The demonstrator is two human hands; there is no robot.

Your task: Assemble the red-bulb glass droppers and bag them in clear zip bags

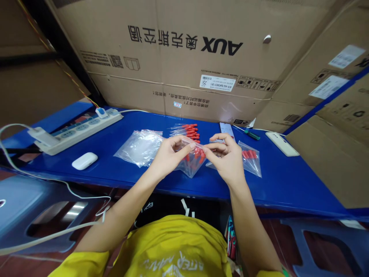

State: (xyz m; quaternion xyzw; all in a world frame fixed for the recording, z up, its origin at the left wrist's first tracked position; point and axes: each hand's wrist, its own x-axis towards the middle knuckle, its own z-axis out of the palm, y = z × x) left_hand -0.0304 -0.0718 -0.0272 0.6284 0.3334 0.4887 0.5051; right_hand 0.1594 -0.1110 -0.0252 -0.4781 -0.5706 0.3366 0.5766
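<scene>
My left hand [170, 156] and my right hand [226, 157] both pinch the top edge of a small clear plastic bag [192, 159] that holds several red pieces. The bag hangs between the hands, just above the blue table [288, 184]. A loose heap of red pieces [190, 131] lies on the table behind the bag. At my right hand's far side lies a second clear bag with red pieces [251, 158]. A pile of empty clear bags [140, 146] rests left of my left hand.
A white power strip [77, 129] with plugs and cables sits at the far left, a white earbud case [84, 161] near the front edge. A green-handled screwdriver [252, 134], a white remote [281, 143] and a phone [227, 129] lie at the back right. Cardboard boxes [184, 57] wall the back.
</scene>
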